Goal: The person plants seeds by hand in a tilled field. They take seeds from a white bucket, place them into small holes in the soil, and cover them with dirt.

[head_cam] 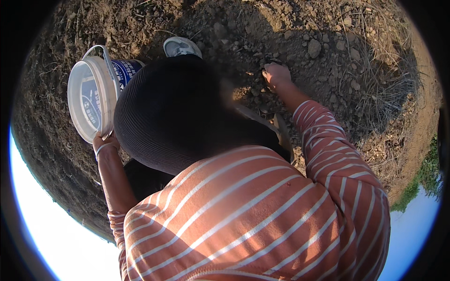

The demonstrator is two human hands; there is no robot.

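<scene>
A translucent plastic bucket (80,75) leans with its mouth towards me, beside my bent leg. My left hand (105,140) grips its near rim, and a pale band circles that wrist. The bucket's white handle (107,59) rests up against its side, over a blue printed label (124,72) that bears writing. On the right, my right hand (277,75) is curled down at the loose soil (242,45). Its fingertips meet something small and dark, blurred into the shaded dirt. Whether the fingers hold it, I cannot tell.
My leg in black ribbed trousers (158,116) fills the middle, with a light shoe (181,47) beyond it. Stones (314,48) and clods lie about my right hand. Dry grass (386,95) borders the soil at right. Green plants (427,172) stand farther off.
</scene>
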